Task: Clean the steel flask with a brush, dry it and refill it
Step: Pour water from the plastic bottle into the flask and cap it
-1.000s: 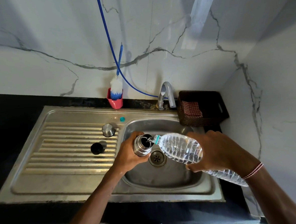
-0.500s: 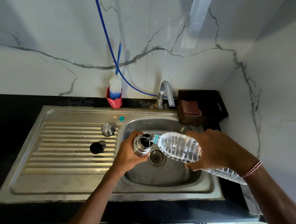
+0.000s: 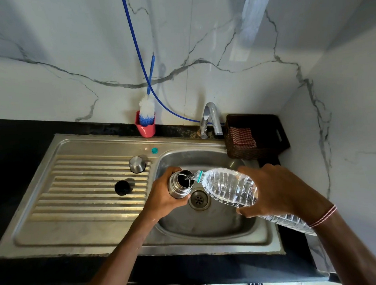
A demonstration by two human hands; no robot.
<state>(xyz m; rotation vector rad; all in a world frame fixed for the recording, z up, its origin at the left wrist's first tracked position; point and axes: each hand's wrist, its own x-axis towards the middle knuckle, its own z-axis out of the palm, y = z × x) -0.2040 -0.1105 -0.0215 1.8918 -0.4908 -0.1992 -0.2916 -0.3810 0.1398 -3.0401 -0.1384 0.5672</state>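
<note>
My left hand (image 3: 162,200) grips the open steel flask (image 3: 178,186) over the sink basin (image 3: 209,224), near the drain. My right hand (image 3: 276,192) holds a clear plastic water bottle (image 3: 227,187) tilted leftward, its mouth at the flask's opening, and water runs into the flask. The flask's steel cup lid (image 3: 137,164) and black stopper (image 3: 122,187) sit on the ribbed draining board (image 3: 75,193). A small teal bottle cap (image 3: 154,150) lies on the sink rim. The blue and white bottle brush (image 3: 147,110) stands in a pink holder (image 3: 146,129) by the wall.
A curved steel tap (image 3: 211,119) stands behind the basin with a blue hose (image 3: 137,46) running up the marble wall. A dark woven basket (image 3: 257,136) with a red checked cloth (image 3: 241,136) sits at the back right. Black countertop (image 3: 13,139) surrounds the sink.
Both hands, the flask and the bottle hold nearly the same pose while the pouring goes on. The view has shifted very slightly.
</note>
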